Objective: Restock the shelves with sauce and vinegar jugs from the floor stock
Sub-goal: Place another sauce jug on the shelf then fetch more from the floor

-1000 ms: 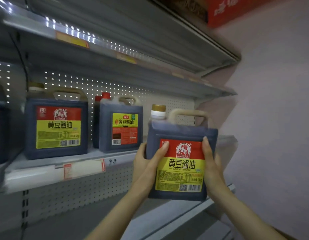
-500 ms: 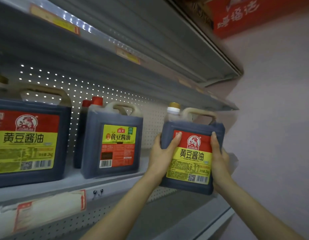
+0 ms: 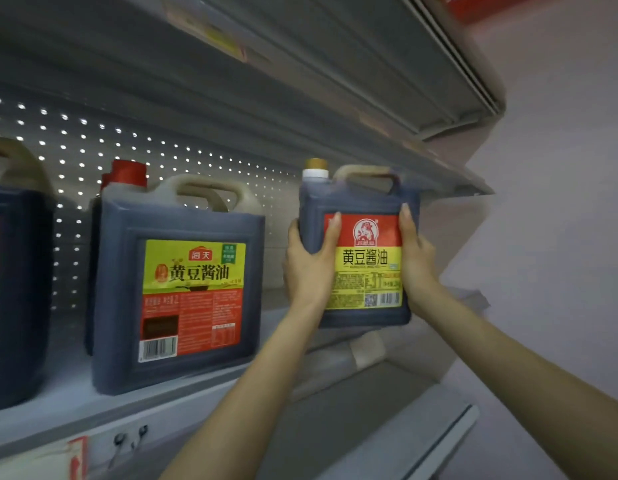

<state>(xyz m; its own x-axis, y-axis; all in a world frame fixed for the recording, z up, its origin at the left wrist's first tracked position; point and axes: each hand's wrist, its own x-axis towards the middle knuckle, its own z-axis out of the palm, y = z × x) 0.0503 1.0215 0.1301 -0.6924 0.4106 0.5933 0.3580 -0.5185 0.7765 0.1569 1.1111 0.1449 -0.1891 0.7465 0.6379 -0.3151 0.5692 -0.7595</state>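
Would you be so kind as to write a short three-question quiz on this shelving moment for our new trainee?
1. True or false: the left hand and the right hand grip the held jug by its sides, not by its handle.
2. Which colour is the held jug's cap? A red, B gold, C green.
3. Fill in: the neighbouring jug standing on the shelf has a ___ top.

Key: 1 true; 2 B; 3 red.
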